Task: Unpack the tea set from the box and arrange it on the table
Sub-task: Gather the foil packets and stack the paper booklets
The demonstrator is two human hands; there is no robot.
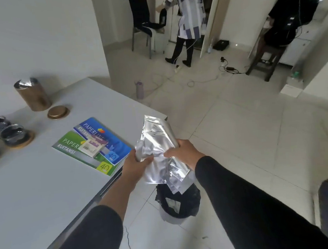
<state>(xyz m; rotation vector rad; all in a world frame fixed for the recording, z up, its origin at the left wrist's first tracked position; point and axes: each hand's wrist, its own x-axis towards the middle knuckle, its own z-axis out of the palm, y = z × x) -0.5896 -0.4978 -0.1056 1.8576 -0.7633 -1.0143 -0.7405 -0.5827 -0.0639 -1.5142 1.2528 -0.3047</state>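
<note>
Both hands, left hand [134,162] and right hand [183,151], grip crumpled foil wrapping [157,144] above the bin [176,204]; cups [11,133] already sit on the tabletop [36,195].

you have two hands in view, the left hand [132,167] and the right hand [183,153], sharing one bundle of silver foil bags [159,144]. on the table [36,195] sit two receipt books [93,144], one small card packet [92,148], one wooden canister [32,95], one round lid [58,112], and what look like three glass cups [11,133] on wooden coasters, though the edge cuts them off. one bin [176,206] stands on the floor.
</note>
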